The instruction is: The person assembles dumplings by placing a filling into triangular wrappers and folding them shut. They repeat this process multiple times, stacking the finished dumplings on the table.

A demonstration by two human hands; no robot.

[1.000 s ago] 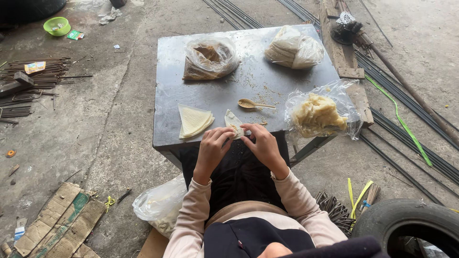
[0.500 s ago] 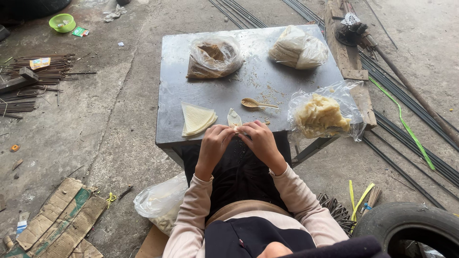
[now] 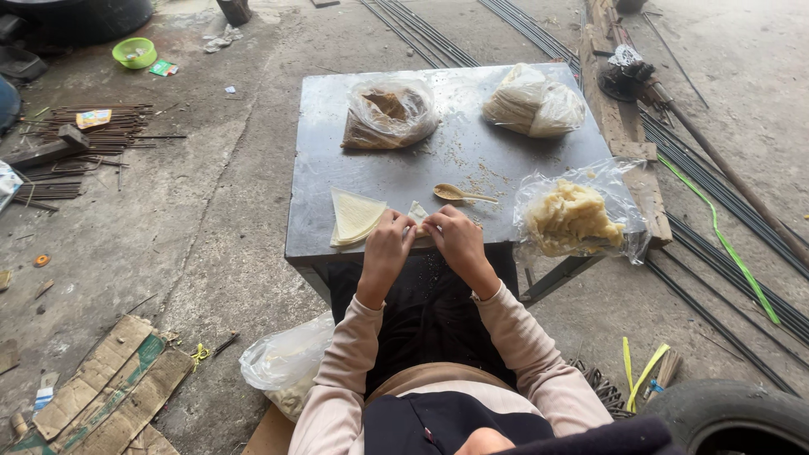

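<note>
Wrapper piece (image 3: 418, 213), pale, small, pinched between both hands at near edge of table (image 3: 379, 168), approx centre-front.

Head view: left hand (image 3: 386, 248) and right hand (image 3: 455, 240) side by side, fingertips meeting over wrapper piece; both grips closed on it, fingers curled, thumbs hidden under. Only top corner of piece visible above fingers, rest covered. Hands rest on table edge, wrists and pink sleeves (image 3: 539, 371) trailing back toward body.

Just left of left hand: stack of pale triangular wrappers (image 3: 354, 216), flat on table, touching or nearly touching the knuckles, can't tell which. Just beyond right hand: wooden spoon (image 3: 459, 195), bowl pointing left, handle right, apart from fingers. Crumbs scattered round spoon.

Right of hands, near table's right edge: open clear bag w/ yellowish filling (image 3: 573, 217), partly overhanging edge. Far left of table: clear bag w/ brown contents (image 3: 389, 114). Far right: bag of white sheets (image 3: 533, 103). Both well apart from hands.

Off table: green bowl (image 3: 134, 52) on concrete floor far left, rusty rods (image 3: 101, 135) beside it, flattened cardboard (image 3: 101, 388) lower left, plastic bag (image 3: 286, 362) by left knee, tyre (image 3: 733, 417) lower right, long steel bars (image 3: 716, 194) running along right side.
</note>
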